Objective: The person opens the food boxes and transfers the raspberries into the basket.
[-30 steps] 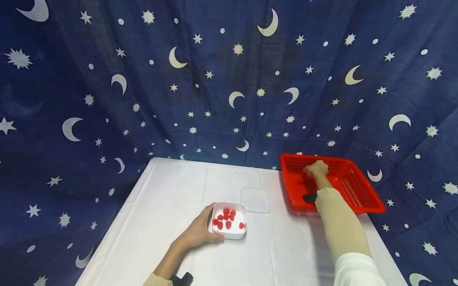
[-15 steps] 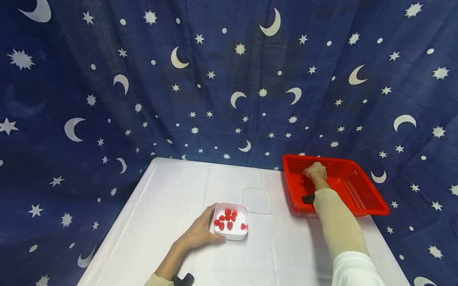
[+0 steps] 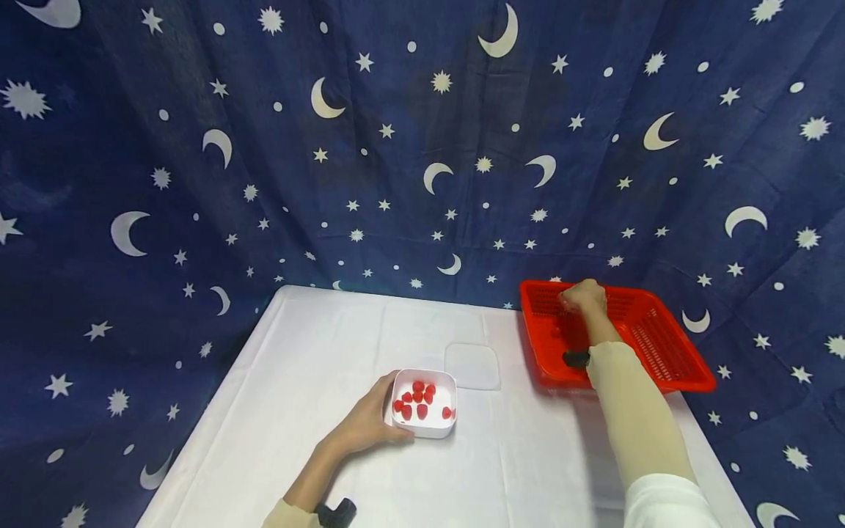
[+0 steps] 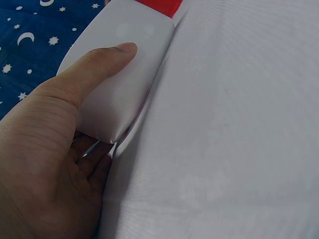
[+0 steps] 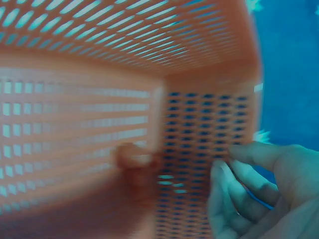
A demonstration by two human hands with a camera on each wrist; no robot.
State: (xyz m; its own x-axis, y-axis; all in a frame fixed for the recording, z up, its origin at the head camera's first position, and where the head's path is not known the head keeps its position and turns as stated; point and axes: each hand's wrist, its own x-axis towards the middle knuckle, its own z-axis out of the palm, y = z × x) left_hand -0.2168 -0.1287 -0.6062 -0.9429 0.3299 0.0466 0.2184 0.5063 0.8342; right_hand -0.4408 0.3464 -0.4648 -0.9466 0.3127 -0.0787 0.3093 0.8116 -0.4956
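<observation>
My left hand [image 3: 365, 422] grips a white square box [image 3: 425, 433] from its left side. In the left wrist view, the thumb [image 4: 107, 64] lies along the box's outer wall, with the other fingers round its far side. Several red raspberries [image 3: 422, 411] lie inside the box. My right hand [image 3: 586, 295] is over the left part of a red plastic basket [image 3: 670, 381]. In the right wrist view its thumb and fingertips come close together; I cannot tell whether something is between them. Beyond them a blurred reddish lump [image 5: 134, 164] shows inside the basket.
A clear, flat square lid [image 3: 472, 367] lies on the white tablecloth [image 3: 317, 345] between box and basket. The basket stands at the table's back right. A dark blue curtain [image 3: 396, 183] with moons and stars hangs behind and beside the table.
My right hand has risen a little toward the basket's back rim. The left hand keeps its grip on the box, which stays in place. The head view has shifted slightly.
</observation>
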